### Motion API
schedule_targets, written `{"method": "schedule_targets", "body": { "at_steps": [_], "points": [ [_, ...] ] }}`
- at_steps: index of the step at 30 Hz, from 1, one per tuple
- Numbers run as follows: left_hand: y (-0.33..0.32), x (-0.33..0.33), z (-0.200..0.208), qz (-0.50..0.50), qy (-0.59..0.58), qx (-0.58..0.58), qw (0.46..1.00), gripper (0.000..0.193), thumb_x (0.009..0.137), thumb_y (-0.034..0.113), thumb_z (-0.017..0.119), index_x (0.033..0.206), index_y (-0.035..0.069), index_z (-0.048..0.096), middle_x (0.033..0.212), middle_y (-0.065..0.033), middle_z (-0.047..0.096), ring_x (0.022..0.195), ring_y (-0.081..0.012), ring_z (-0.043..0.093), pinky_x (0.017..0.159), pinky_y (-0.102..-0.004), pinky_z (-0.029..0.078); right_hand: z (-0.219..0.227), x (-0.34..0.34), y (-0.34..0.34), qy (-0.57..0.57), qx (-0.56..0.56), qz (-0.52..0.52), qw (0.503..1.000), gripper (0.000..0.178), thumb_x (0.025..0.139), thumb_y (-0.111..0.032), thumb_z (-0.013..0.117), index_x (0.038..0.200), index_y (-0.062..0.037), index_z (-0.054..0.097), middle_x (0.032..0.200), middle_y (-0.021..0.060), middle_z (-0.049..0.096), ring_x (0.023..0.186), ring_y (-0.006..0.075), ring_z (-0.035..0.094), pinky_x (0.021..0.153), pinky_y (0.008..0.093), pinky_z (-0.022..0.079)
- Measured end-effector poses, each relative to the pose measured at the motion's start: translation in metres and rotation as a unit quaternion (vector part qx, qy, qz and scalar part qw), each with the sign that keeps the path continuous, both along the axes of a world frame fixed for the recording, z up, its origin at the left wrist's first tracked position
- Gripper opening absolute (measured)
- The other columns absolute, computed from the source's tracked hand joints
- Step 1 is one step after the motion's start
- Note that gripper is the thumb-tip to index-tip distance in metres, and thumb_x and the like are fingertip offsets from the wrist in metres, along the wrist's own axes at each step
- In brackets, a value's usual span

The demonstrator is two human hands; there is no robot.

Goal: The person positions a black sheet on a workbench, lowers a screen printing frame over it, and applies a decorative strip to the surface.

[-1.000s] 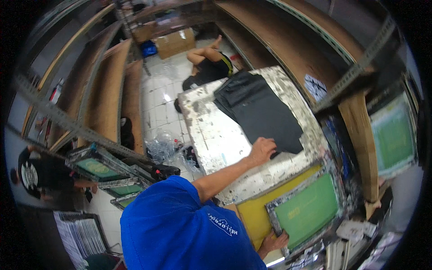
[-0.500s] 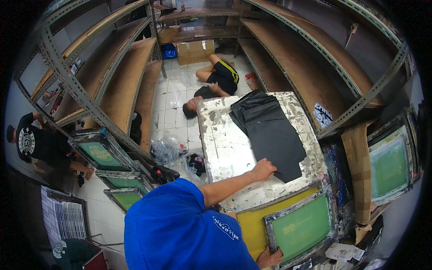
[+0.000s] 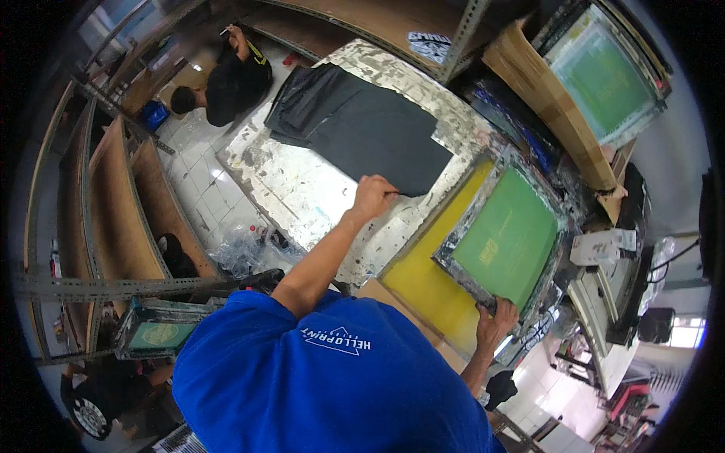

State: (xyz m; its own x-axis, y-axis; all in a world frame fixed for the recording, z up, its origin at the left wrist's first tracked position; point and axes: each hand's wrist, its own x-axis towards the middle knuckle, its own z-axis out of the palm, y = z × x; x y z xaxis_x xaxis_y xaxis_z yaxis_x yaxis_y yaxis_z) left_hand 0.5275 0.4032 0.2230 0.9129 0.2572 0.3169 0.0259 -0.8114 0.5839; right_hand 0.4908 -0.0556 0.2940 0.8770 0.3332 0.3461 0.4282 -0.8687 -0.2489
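Note:
A stack of flat black fabric pieces [image 3: 362,124] with a notched corner lies on a paint-spattered white table [image 3: 272,181]. My left hand [image 3: 375,196] pinches the near corner of the top piece, its fingers closed on the edge. To the right, a silk-screen frame [image 3: 504,226] with green mesh and a stained grey border rests over a yellow screen [image 3: 430,291]. My right hand [image 3: 496,326] is closed around the near edge of the green frame, with the thumb hidden in part.
Wooden shelves on metal posts [image 3: 121,196] stand at the left. A person in black [image 3: 226,87] is on the tiled floor beyond the table. A cardboard sheet [image 3: 547,106] and another green screen [image 3: 604,83] lean at the right. A clear plastic heap [image 3: 242,253] lies beside the table.
The view has turned, so the table and shelves appear rotated. My left hand stays at the fabric's corner and my right hand at the frame. The person on the floor has raised an arm.

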Motion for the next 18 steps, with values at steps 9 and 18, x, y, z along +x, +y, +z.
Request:
{"method": "schedule_targets", "body": {
  "at_steps": [9, 18],
  "points": [
    [0.058, 0.027, 0.049, 0.065, -0.027, -0.422, 0.904, 0.028, 0.091, 0.024, 0.080, 0.086, -0.004, 0.077, 0.066, 0.0076, 0.057, 0.066, -0.0033, 0.047, 0.057, -0.0252, 0.039, 0.053, 0.011, -0.002, 0.053, 0.038, -0.020, 0.998, 0.056, 0.062, -0.008, 0.086, 0.115, -0.0056, 0.070, 0.117, 0.0166, 0.069, 0.116, 0.0390, 0.060, 0.102, 0.0482, 0.041],
    [0.009, 0.031, 0.126, 0.058, -0.273, -0.155, 0.948, 0.011, 0.085, 0.014, 0.079, 0.089, 0.004, 0.079, 0.089, -0.0077, 0.077, 0.082, -0.0188, 0.072, 0.076, -0.0319, 0.055, 0.116, 0.046, -0.012, 0.007, 0.061, -0.005, 0.998, 0.055, 0.058, -0.004, 0.085, 0.111, -0.0036, 0.070, 0.107, 0.0148, 0.068, 0.103, 0.0372, 0.061, 0.099, 0.0472, 0.043]
  ]
}}
